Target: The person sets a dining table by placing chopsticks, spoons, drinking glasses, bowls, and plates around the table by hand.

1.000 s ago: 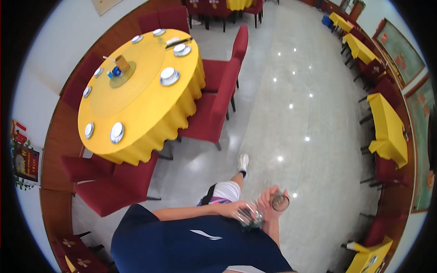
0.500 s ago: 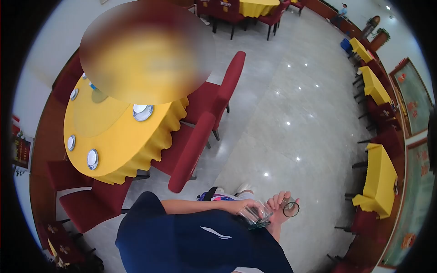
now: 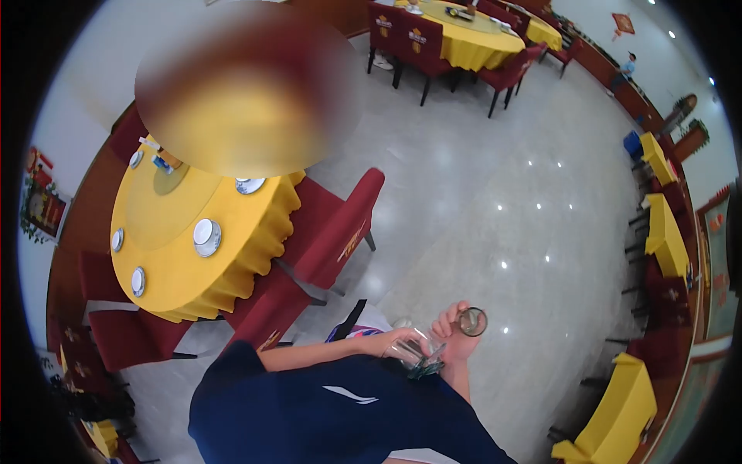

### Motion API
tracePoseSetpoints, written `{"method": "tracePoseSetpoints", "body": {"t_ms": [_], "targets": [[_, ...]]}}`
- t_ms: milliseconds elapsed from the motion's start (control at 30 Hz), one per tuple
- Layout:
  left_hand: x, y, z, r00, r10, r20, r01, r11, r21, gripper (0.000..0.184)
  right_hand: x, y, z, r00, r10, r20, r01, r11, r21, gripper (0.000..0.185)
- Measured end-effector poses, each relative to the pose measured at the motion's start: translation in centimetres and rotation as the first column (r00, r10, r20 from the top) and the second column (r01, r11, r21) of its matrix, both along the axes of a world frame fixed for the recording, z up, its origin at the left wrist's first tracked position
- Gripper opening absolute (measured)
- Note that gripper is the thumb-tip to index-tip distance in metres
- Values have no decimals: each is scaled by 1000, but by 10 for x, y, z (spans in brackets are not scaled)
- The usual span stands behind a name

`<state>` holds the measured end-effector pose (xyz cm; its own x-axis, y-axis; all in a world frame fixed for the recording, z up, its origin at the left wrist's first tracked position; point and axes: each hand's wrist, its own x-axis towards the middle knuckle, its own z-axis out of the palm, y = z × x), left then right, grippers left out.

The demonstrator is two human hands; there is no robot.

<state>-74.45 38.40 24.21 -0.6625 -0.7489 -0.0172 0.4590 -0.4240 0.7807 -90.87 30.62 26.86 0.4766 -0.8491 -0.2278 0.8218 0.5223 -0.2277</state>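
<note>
My left hand (image 3: 403, 345) is closed around clear drinking glasses (image 3: 421, 357), held close to the front of my dark blue shirt. How many glasses there are is hard to make out, as they overlap. Just to the right, my right hand (image 3: 454, 337) has its fingers curled about another drinking glass (image 3: 471, 322), whose round rim faces up toward me. The two hands are nearly touching, and the lower parts of the glasses lie partly behind fingers.
To my left stands a round table (image 3: 166, 267) with a yellow cloth, bearing plates with bowls (image 3: 207, 237). Red chairs (image 3: 340, 240) are around it. Yellow-covered tables (image 3: 618, 410) line the right wall. A person (image 3: 627, 68) is far off. Tiled floor (image 3: 464, 232) runs ahead.
The view has shifted: the round table's near chairs sit lower in view and the far table shows more. Both hands keep their hold on the glasses and appear slightly further left.
</note>
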Motion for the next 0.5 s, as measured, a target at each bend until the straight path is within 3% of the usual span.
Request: {"method": "tracePoseSetpoints", "body": {"t_ms": [100, 200, 300, 400, 500], "targets": [[-5, -65, -9, 993, 115, -15, -115, 993, 18, 35, 6, -79, 3, 982, 180, -50, -181, 983, -8, 47], [-3, -134, -17, 991, 96, -91, -91, 994, 60, 35, 10, -154, -8, 963, 257, -77, -255, 966, 30, 47], [9, -215, -33, 991, 122, 63, -110, 979, -171, 32, 20, -225, -22, 958, 270, -94, -265, 963, 58, 46], [29, -309, -32, 998, 56, -29, -59, 992, -111, 34, 35, -312, -30, 965, 201, -170, -193, 979, 60, 44], [52, -402, -13, 996, 68, -51, -75, 985, -152, 32, 50, -402, -14, 981, 97, -166, -107, 993, -55, 44]]}}
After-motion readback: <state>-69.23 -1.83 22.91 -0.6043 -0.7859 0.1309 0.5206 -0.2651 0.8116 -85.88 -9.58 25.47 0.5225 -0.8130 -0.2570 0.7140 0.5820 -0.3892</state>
